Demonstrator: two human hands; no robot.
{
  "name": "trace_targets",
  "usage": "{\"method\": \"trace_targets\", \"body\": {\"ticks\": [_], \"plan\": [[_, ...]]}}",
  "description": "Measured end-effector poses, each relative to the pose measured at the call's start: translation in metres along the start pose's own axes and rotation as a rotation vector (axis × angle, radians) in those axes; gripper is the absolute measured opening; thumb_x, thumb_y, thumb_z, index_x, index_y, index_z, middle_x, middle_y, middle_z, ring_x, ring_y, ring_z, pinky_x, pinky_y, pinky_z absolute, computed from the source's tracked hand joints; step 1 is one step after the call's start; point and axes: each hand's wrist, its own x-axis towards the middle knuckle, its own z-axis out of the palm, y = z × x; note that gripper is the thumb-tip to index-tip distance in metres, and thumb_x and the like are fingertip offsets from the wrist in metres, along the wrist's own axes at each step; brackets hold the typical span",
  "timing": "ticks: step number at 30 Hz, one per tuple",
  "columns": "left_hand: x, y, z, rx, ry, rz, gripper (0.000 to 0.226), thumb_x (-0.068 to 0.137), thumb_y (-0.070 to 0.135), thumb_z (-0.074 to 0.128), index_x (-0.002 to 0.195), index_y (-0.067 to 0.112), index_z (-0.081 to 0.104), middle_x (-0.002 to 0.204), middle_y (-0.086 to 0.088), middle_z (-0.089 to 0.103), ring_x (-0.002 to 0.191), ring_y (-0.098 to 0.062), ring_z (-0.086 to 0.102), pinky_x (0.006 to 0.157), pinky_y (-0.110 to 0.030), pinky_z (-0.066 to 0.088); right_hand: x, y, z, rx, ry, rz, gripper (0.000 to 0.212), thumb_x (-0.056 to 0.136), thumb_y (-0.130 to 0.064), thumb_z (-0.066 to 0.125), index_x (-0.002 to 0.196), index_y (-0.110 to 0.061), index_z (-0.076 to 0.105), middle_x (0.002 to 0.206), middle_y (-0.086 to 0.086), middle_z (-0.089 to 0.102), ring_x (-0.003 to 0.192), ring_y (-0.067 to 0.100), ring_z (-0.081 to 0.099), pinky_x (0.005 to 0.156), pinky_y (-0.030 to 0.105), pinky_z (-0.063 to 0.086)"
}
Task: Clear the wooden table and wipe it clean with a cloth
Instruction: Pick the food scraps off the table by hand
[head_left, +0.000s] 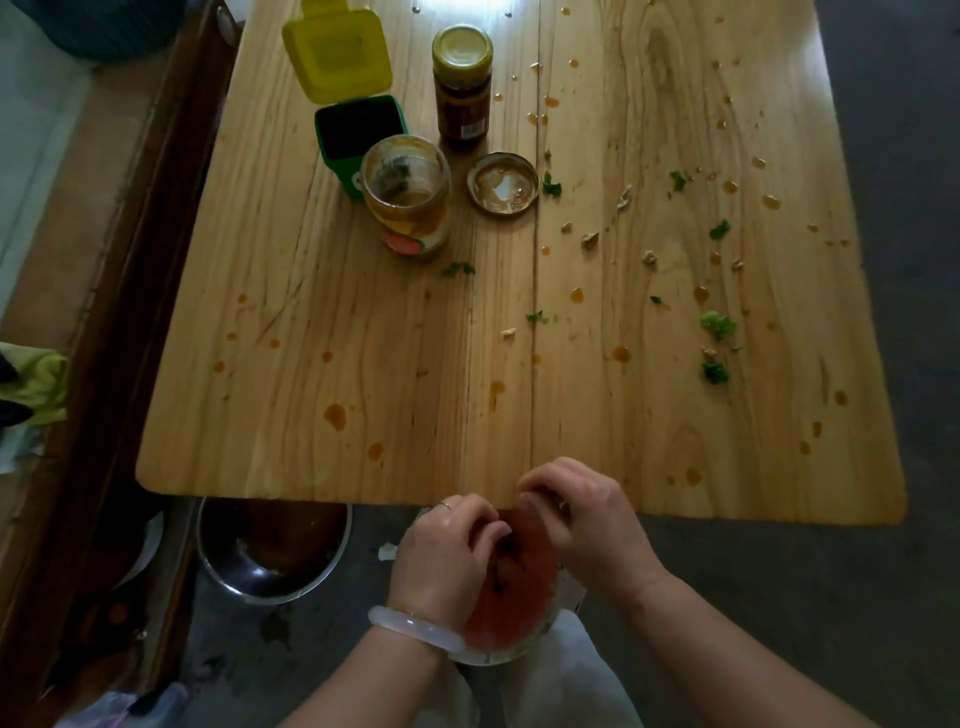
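Head camera looking down: a person's two hands are working just off the near edge of a wooden table (322, 395), over a bowl (514, 597) holding red-orange sauce with dark bits. The left hand (447, 556), wearing a pale bangle (410, 631) at the wrist and a thin ring, is curling its fingers over the bowl's left rim. The right hand (582, 519) is curling its fingers at the far rim, close against the table edge; how firmly either hand is gripping cannot be told. On the far left part of the tabletop are standing a green container (358, 140) with its yellow lid (337, 49) flipped open, a capped sauce jar (462, 88) and an open, smeared jar (408, 197), whose lid (503, 183) is lying upside down just beside it. Orange sauce drops (335, 415), green herb scraps (717, 325) and pale crumbs (589, 239) are spreading across the boards, mostly to the right. A metal basin (272, 551) is sitting on the floor under the near left corner. No cloth can be picked out with certainty.
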Motion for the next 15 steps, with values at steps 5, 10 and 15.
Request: {"method": "trace_targets", "body": {"ticks": [5,10,15], "plan": [[0.051,0.024,-0.017,0.001,0.128,0.022,0.004,0.089,0.021,0.061,0.090,0.021,0.064,0.085,0.010,0.058,0.077,-0.007,0.056,0.066,-0.024,0.049,0.047,0.003,-0.024,0.002,0.155,0.036,0.007,0.090,-0.022,0.064,0.096,-0.020,0.067,0.091,-0.008,0.062,0.080,0.006,0.059,0.071,0.032,0.056],[0.115,0.044,-0.030,0.052,0.169,-0.088,0.015,0.089,0.022,0.061,0.104,0.024,0.061,0.095,0.012,0.050,0.085,-0.006,0.051,0.069,-0.018,0.040,0.106,0.005,-0.046,-0.037,0.229,0.120,0.015,0.091,-0.026,0.064,0.105,-0.020,0.065,0.099,-0.006,0.062,0.088,0.007,0.059,0.079,0.025,0.054],[0.158,0.062,-0.032,0.102,0.199,-0.154,0.023,0.088,0.028,0.062,0.111,0.026,0.060,0.104,0.006,0.057,0.091,-0.012,0.056,0.075,-0.028,0.052,0.151,0.006,-0.058,-0.091,0.226,0.189,0.021,0.091,-0.028,0.065,0.111,-0.022,0.063,0.102,-0.007,0.059,0.089,0.007,0.056,0.078,0.025,0.052]]}}
